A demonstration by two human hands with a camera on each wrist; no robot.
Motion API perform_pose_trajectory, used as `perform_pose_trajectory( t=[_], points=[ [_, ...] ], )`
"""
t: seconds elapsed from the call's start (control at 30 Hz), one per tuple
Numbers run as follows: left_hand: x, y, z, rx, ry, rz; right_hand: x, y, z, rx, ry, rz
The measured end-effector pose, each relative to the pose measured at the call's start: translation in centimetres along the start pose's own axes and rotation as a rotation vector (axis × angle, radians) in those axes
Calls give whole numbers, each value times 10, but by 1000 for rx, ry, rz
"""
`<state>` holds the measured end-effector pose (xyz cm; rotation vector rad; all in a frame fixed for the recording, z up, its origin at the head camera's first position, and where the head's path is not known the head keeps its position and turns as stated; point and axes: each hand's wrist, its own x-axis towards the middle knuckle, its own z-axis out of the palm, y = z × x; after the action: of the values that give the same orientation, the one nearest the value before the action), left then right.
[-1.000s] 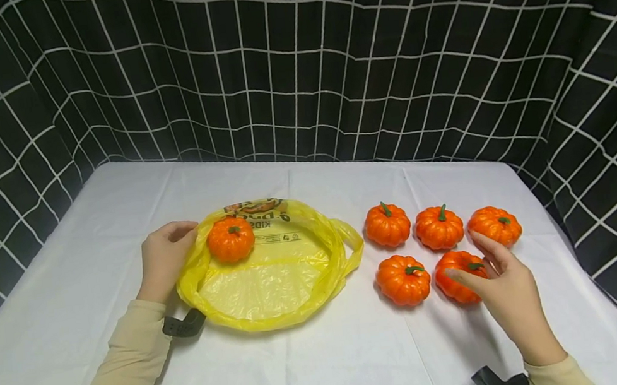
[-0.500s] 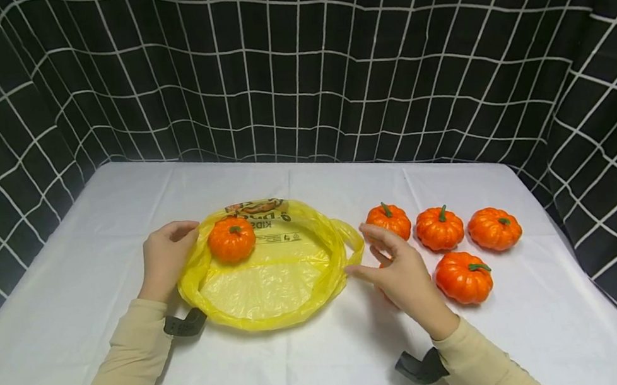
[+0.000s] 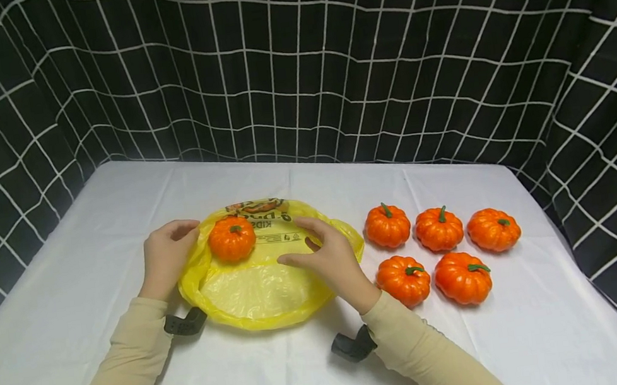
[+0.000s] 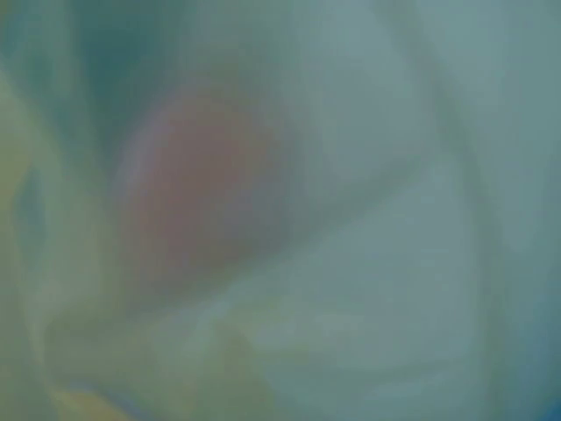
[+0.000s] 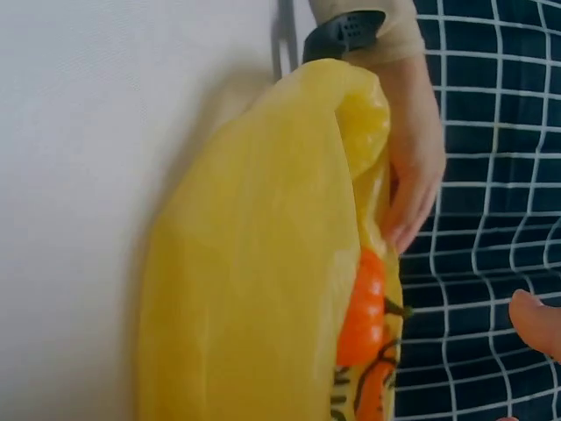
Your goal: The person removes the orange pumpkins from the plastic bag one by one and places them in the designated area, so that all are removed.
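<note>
A yellow plastic bag (image 3: pixel 262 290) lies with its round mouth open, in the middle left of the head view. One orange pumpkin (image 3: pixel 232 239) with a green stem rests inside it, at the left; in the right wrist view this pumpkin (image 5: pixel 364 316) shows past the bag's edge. My left hand (image 3: pixel 169 257) grips the bag's left rim. Over the right side of the mouth hovers my right hand (image 3: pixel 330 257), thumb and fingers spread apart, nothing between them. The left wrist view is blurred by the bag, with a reddish shape (image 4: pixel 202 175) showing through.
To the right of the bag are several more orange pumpkins: a back row with a left one (image 3: pixel 387 226), a middle one (image 3: pixel 439 229) and a right one (image 3: pixel 494 230), and a front pair (image 3: pixel 403 281) (image 3: pixel 463 279). A black, white-gridded cloth (image 3: pixel 293 61) hangs behind the white-covered table (image 3: pixel 239 384).
My right hand has swept left from the front right pumpkin, past the other front one, to over the bag's mouth. The left hand, bag and pumpkins stay put.
</note>
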<state>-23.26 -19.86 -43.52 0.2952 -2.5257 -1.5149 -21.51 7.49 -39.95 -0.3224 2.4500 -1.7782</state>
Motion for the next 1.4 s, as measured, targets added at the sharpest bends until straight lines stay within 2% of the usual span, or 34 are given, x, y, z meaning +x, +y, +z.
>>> perform_pose_trajectory(
  t=[0.2,0.43,0.67,0.8,1.07,1.4],
  points=[
    [0,2,1,3,-2,8,11,-1,23,-16,-17,10],
    [0,3,2,3,-11,10,20,1,45,-93,-11,-12],
    [-1,4,0,-5,-3,3,30,1,62,-38,-5,74],
    [-2,4,0,-6,-4,9,34,2,72,-47,1,102],
    [-2,4,2,2,17,40,44,3,85,-33,22,134],
    [-3,1,1,-2,-3,23,53,5,94,-60,48,158]
  ],
)
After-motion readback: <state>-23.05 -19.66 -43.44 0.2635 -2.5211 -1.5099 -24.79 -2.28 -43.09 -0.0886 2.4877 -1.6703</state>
